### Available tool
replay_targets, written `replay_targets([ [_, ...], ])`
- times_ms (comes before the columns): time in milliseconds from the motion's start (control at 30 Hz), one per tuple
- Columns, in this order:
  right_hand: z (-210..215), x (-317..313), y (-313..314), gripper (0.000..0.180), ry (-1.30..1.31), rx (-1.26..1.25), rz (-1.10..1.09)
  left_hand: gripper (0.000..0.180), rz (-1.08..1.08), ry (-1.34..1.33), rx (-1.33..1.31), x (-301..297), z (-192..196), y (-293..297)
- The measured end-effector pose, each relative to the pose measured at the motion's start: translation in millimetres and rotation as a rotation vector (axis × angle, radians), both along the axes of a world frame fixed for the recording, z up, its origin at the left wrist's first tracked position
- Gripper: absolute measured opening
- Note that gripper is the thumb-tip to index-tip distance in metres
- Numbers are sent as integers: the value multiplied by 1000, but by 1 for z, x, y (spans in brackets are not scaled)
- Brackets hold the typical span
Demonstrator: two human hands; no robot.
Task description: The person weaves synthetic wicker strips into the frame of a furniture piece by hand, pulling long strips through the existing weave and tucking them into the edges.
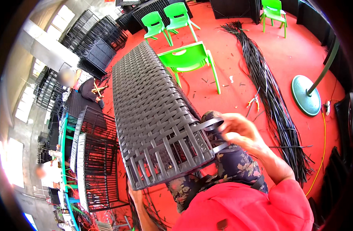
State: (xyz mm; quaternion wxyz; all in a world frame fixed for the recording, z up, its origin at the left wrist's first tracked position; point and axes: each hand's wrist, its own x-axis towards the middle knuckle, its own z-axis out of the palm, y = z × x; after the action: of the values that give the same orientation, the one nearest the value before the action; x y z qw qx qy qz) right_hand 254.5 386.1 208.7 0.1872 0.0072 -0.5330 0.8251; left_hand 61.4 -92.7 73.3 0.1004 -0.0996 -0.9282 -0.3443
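The woven panel point(153, 115) rests across the knee. The right hand point(238, 131) pinches a dark strip point(207, 125) at its near edge, mid-weave; the next pass needs threading under. The left hand point(135, 196) grips beneath; its closure cannot be told. Spare strips point(272, 96) lie beyond.

A single head-worn fisheye view looks steeply down from above the right hand point(238, 131), close to its grip on a woven panel point(157, 115), with red floor point(230, 61) curving away beyond.
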Motion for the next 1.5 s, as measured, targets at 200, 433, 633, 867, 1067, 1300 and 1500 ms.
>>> replay_targets([
  [200,-17,-49,-12,27,198,-328,396,23,-273,85,341,45,129,128],
  [433,7,-62,-6,30,264,-445,381,21,-329,204,295,44,149,146],
  [633,-3,-73,-23,25,337,-608,434,17,-331,601,-349,26,134,116],
  [867,4,-74,-21,17,273,-370,204,17,-345,589,-349,15,131,121],
  [1067,0,-83,-26,12,288,-572,461,18,-335,568,-361,18,136,117],
  [1300,0,-81,-20,29,65,-638,724,18,-354,531,-284,-8,147,133],
  [1500,6,-81,-23,39,16,-584,735,19,-352,500,-249,-12,149,141],
])
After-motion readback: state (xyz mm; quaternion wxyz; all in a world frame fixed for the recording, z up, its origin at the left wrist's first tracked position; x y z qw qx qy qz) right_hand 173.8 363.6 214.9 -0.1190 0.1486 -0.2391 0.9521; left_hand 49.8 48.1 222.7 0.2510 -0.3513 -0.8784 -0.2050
